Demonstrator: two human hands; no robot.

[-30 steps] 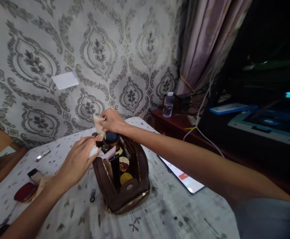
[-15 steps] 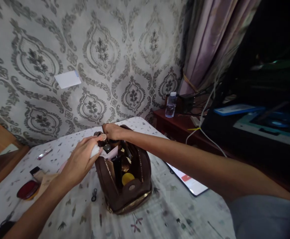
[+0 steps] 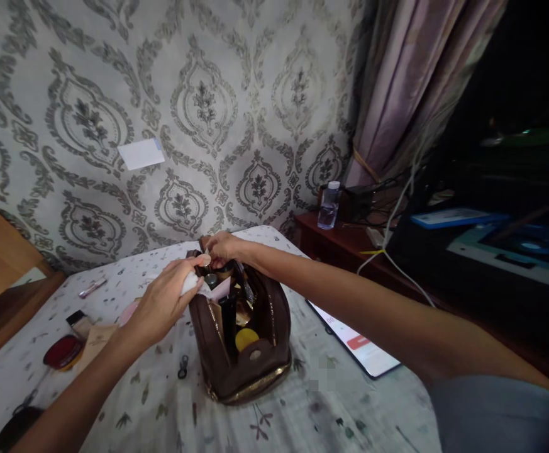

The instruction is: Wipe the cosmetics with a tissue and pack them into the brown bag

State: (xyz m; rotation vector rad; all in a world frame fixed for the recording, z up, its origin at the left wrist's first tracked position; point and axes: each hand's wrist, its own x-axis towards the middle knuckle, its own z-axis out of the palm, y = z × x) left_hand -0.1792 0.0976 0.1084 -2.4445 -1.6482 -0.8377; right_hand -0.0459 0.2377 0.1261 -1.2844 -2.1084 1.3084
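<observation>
A brown zip-up makeup bag [image 3: 241, 377] stands unzipped on the bed, packed with cosmetics. Inside show a yellow round lid [image 3: 246, 340], a black tube [image 3: 228, 318], a pink packet [image 3: 221, 289] and a bottle with a shiny round cap [image 3: 205, 259]. My left hand [image 3: 173, 296] is at the bag's left rim, closed on a crumpled white tissue [image 3: 190, 285], its fingertips beside the round cap. At the bag's far end is my right hand [image 3: 224, 246], fingers curled together; what they pinch, if anything, is too small to name.
Left of the bag lie a dark red compact [image 3: 63, 352], a foundation bottle [image 3: 80, 323], a beige packet [image 3: 95, 343] and a lip gloss tube [image 3: 92, 287]. A lit tablet [image 3: 366, 346] is under my right forearm. A water bottle [image 3: 329, 206] stands on the red-brown side table.
My right hand has lifted slightly, and its fingers now show at the bag's far rim, closer to the round cap. More of the white tissue shows under my left hand. The view has shifted slightly.
</observation>
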